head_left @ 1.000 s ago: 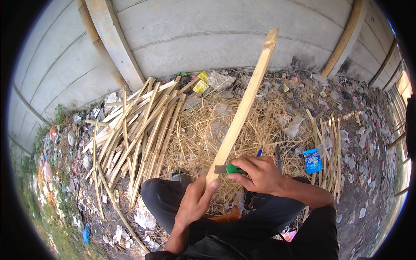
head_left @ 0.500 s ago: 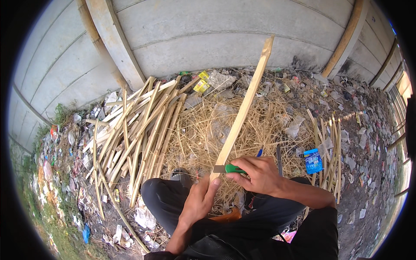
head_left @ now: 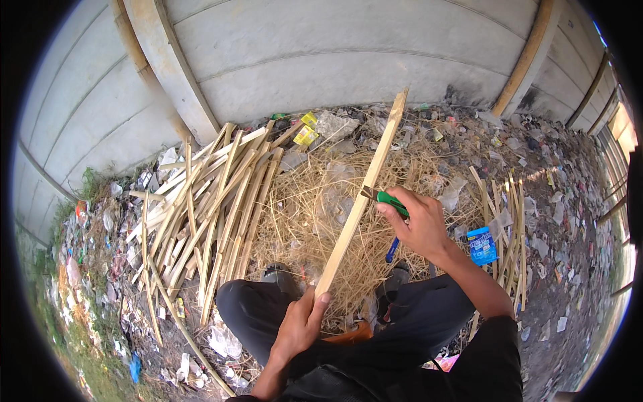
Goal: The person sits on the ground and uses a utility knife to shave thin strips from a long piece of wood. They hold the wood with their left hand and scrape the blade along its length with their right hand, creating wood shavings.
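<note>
A long pale strip of split bamboo or wood (head_left: 348, 231) slants up and away from my lap. My left hand (head_left: 299, 325) is closed round its near end, the thumb lying along it. In my right hand (head_left: 420, 222) is a green-handled utility knife (head_left: 391, 201), gripped in the fist. Its short, dark blade reaches left and touches the strip's right edge a little beyond the middle. Under the strip lies a heap of thin straw-coloured shavings (head_left: 305, 208). A blue pen-like tool (head_left: 392, 250) rests on the shavings below my right hand.
Many similar strips (head_left: 224, 201) are piled at the left. A smaller bundle of thin strips (head_left: 512, 228) lies right, beside a blue packet (head_left: 481, 246). Litter covers the ground (head_left: 562, 288). A grey panel wall (head_left: 348, 60) with posts stands across the back. My bent legs frame the near side.
My right hand has slid the knife away from my left hand, up along the strip. The strip's far end has dipped lower and slightly left. My left hand keeps hold of the near end.
</note>
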Demonstrator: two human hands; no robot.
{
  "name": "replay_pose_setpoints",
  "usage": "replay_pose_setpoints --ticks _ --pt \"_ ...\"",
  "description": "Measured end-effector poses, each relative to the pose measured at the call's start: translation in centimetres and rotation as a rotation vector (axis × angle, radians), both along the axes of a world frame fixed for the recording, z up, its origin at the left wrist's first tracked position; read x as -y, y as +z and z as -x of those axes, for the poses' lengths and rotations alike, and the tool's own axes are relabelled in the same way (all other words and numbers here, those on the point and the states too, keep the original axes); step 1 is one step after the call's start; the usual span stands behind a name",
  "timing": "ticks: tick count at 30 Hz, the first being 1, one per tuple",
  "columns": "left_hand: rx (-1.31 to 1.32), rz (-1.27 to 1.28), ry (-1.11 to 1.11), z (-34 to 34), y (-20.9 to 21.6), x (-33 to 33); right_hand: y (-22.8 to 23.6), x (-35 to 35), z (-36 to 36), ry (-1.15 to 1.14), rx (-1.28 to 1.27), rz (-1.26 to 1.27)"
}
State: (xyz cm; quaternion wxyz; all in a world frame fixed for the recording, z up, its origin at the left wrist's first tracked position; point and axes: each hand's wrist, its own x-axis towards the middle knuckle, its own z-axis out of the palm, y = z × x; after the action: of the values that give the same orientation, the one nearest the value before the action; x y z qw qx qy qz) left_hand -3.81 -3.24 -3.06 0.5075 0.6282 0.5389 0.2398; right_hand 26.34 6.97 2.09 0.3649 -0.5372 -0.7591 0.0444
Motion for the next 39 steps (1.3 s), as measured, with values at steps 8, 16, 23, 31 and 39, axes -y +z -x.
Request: replay_pose_setpoints --ticks 8,16,23,31,39 --pt "-0.087 0.06 -0.023 1.3 -0.2 0.9 -1.3 -2.0 -2.2 0.047 -0.058 0.119" --pt "-0.051 0.073 -0.061 2.6 -1.7 2.3 -2.7 -5.2 -6.5 -0.129 -0.039 0.108" --pt "-0.09 0.129 -0.069 3.2 -1.8 2.7 -3.1 -5.7 -6.8 -0.143 0.029 0.07" --pt "-0.042 0.137 -0.078 3.4 -2.3 2.7 -3.1 -5.3 -6.5 -0.151 0.04 -0.034" --pt "0.02 0.147 -0.089 3.6 -2.7 2.6 -2.0 -5.3 -5.8 -0.203 0.022 -0.033"
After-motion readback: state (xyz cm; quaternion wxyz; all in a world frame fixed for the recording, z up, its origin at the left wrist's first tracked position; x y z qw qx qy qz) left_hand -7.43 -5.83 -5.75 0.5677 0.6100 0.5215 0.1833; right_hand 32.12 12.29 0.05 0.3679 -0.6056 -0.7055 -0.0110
